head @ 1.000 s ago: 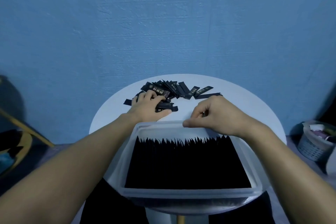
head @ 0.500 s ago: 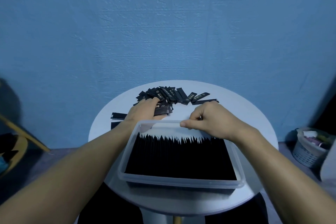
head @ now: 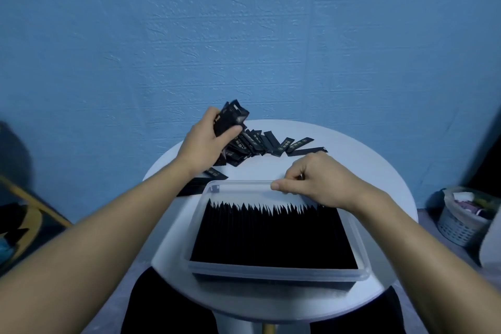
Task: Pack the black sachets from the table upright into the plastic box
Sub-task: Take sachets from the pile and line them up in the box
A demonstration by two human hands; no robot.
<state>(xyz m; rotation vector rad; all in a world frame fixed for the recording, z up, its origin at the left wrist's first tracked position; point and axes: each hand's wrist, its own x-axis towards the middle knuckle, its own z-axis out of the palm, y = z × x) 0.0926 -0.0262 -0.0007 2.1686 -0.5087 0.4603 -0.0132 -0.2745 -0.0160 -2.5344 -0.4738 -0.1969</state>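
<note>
A bundle of black sachets [head: 230, 116] is clasped in the left hand [head: 202, 145] and held above the loose pile of sachets [head: 271, 144] at the far side of the round table [head: 379, 171]. The far rim of the plastic box [head: 271, 272] is pinched by the right hand [head: 317, 180], its grip clenched on the edge. The box is filled with sachets standing upright [head: 271, 236].
</note>
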